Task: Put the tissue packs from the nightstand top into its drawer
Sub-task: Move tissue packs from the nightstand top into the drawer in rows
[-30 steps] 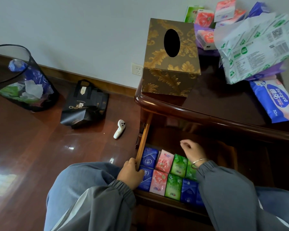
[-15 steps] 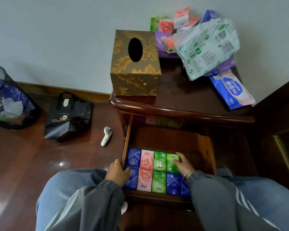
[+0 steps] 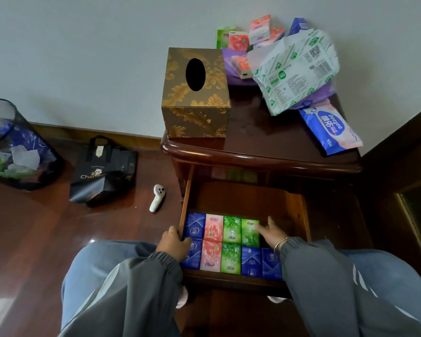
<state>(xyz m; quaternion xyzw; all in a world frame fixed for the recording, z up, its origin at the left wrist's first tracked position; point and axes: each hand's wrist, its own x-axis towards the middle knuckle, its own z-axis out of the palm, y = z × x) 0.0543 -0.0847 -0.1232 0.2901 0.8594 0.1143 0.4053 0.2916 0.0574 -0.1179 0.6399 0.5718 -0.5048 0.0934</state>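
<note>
The nightstand's drawer (image 3: 299,210) is pulled out, with two rows of blue, pink and green tissue packs (image 3: 231,242) lined up at its front. My left hand (image 3: 174,245) grips the drawer's left front corner. My right hand (image 3: 271,231) lies in the drawer with fingers stretched, touching the right edge of the far-row green pack (image 3: 250,231). Several more small tissue packs (image 3: 250,37) are piled at the back of the nightstand top (image 3: 265,142), against the wall.
A gold patterned tissue box (image 3: 196,93), a crumpled white-green wrapper (image 3: 294,69) and a blue-pink wipes pack (image 3: 331,127) sit on the nightstand. On the floor to the left are a white controller (image 3: 157,197), a black bag (image 3: 102,171) and a waste bin (image 3: 17,147). Dark furniture stands right.
My right hand came down from the drawer's back to the green pack's right edge. The view pulled back and shifted. My left hand stayed on the drawer corner.
</note>
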